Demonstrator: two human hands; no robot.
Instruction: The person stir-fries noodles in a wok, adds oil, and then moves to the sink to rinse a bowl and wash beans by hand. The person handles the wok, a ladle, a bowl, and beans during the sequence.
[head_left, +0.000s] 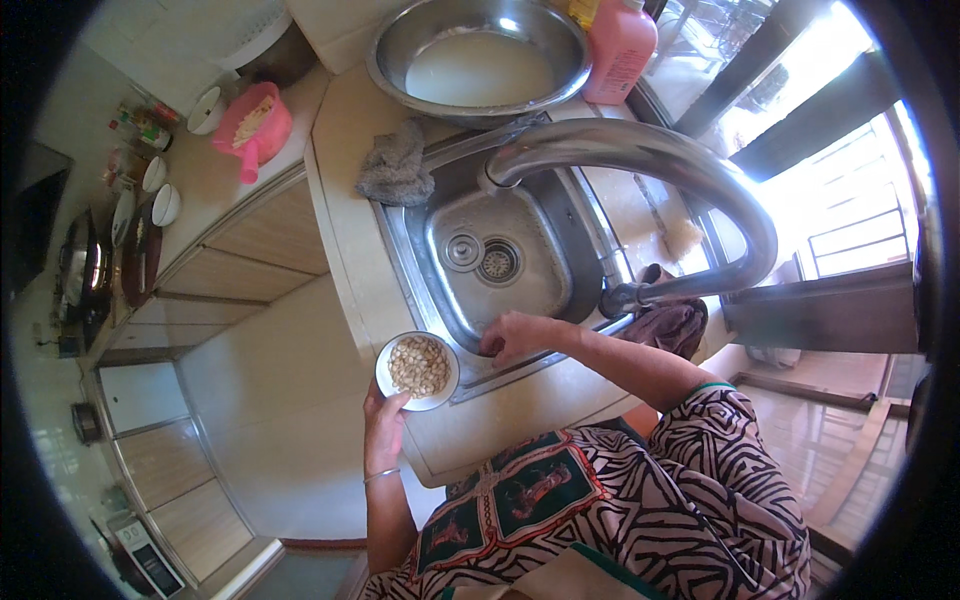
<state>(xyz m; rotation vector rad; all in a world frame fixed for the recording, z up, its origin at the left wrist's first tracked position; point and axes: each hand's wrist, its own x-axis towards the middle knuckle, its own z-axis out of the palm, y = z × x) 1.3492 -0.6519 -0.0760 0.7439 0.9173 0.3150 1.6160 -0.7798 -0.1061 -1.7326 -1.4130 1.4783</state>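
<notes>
My left hand (385, 424) grips the rim of a white bowl (453, 381), its thumb over the edge. Pale seeds or peeled nuts (418, 366) fill much of the bowl, which is at the counter's edge, left of the sink. My right hand (517, 337) is over the near edge of the steel sink (525, 304), its fingers curled downward; whether they hold anything is hidden. The sink basin holds a drain strainer (499, 261) and a round metal drain cover (464, 252) beside it. A curved steel faucet (637, 142) arches over the sink, with no water seen running.
Behind the sink stand a large steel basin (382, 79) of cloudy liquid and a pink bottle (621, 52). A grey cloth (397, 165) lies at the sink's left corner, a dark cloth (667, 326) by the faucet base. A pink strainer (274, 135) and bowls (166, 205) stand on the left counter.
</notes>
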